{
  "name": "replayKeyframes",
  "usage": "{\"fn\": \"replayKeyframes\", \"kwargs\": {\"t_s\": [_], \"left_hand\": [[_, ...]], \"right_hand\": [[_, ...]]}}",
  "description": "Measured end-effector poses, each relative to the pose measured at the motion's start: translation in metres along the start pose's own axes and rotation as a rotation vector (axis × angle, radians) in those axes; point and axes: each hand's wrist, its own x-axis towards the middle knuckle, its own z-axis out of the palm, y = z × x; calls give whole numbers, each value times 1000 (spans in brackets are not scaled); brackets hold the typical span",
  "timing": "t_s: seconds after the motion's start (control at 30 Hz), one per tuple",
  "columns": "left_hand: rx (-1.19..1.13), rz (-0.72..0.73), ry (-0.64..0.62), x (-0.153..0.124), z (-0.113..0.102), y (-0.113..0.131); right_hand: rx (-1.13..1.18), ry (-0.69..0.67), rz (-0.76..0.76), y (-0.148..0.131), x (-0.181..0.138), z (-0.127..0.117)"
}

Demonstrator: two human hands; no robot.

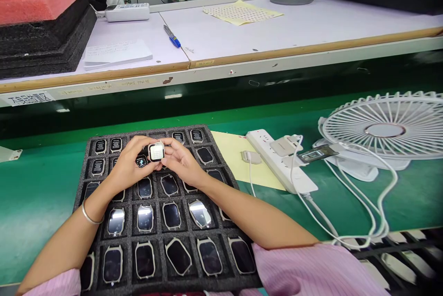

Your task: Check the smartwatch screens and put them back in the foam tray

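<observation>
Between my two hands is a smartwatch body [157, 152] without a strap, its screen lit white with a grid pattern. My left hand [133, 160] grips its left side, and my right hand [182, 160] holds its right side with the thumb near the lower corner. Both are raised over a black foam tray [159, 238] whose compartments hold several similar watch bodies. Just beside my left fingers, a watch [141, 161] in the tray shows a lit dial. Some watches in the back rows show text; those in front, such as one watch [144, 259], have dark screens.
Right of the tray lie a yellow sheet [228, 148], a white power strip [277, 157] with plugged chargers and loose cables [374, 222], and a white fan [387, 127]. A raised shelf [221, 42] behind carries a pen [172, 36], paper [117, 53] and stacked foam [41, 19].
</observation>
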Motion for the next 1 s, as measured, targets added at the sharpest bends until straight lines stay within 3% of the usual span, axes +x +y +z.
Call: {"fn": "replayKeyframes", "kwargs": {"t_s": [0.37,1.0], "left_hand": [[6,13,14,-1,2,-2],[45,104,-63,-3,5,2]], "right_hand": [[-17,16,17,-2,1,0],[-36,174,77,-2,4,1]]}}
